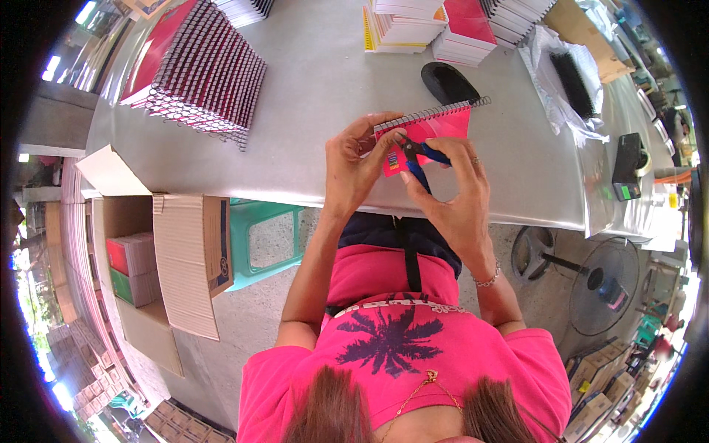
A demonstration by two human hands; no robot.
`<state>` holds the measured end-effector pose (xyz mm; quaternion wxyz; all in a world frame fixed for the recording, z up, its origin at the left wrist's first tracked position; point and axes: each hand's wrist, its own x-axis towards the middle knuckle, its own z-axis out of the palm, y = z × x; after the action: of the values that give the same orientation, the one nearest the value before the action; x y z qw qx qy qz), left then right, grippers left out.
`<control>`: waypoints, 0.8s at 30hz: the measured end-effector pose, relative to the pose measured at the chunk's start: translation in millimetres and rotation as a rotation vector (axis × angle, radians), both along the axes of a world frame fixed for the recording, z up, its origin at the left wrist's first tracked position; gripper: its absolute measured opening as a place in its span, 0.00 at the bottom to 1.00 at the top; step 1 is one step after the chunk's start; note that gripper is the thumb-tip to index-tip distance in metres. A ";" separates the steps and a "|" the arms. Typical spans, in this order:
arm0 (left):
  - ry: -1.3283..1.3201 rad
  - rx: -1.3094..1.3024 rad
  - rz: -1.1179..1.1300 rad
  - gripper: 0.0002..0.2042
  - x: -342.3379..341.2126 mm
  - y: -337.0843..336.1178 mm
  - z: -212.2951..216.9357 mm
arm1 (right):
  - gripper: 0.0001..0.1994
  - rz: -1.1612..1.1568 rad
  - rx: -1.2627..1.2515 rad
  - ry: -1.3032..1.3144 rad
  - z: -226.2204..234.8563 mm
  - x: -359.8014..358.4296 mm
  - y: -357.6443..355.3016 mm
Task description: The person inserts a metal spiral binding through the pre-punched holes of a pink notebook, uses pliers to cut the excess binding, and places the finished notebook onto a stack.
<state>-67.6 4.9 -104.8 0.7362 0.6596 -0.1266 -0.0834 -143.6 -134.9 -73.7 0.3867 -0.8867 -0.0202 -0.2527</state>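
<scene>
A pink spiral notebook (452,127) is held over the table's near edge, its dark wire coil along the far side and sticking out past the cover at the right. My left hand (356,159) grips its left end, with the thumb near the coil. In my right hand (459,188) is a pair of blue-handled pliers (418,155), which may be wire cutters. Their handles are spread apart, and the dark jaws reach the coil's left end beside my left thumb. Whether the jaws touch the wire cannot be made out.
A tall stack of spiral notebooks (203,77) stands at left on the grey table (310,96). Beyond the notebook lies a black oval object (448,83). More notebooks (465,33) are piled at the back. An open carton (188,258) stands lower left, near a green stool (266,240); a fan (602,284) is lower right.
</scene>
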 end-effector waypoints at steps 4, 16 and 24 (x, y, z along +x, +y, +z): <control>0.018 -0.056 -0.019 0.14 -5.4 -2.7 -2.4 | 0.20 -0.015 -0.078 0.002 -10.3 0.0 2.4; -0.044 0.137 0.053 0.13 -15.3 -3.8 8.5 | 0.18 -0.031 -0.058 0.038 -8.8 -5.4 7.4; -0.224 0.437 0.145 0.16 -18.2 5.9 9.1 | 0.13 0.187 0.605 0.360 -12.1 -4.3 8.9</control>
<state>-85.8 10.9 -95.7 0.5615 0.8156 -0.1387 0.0177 -147.9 -126.0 -85.7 0.6504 -0.7567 0.0427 -0.0505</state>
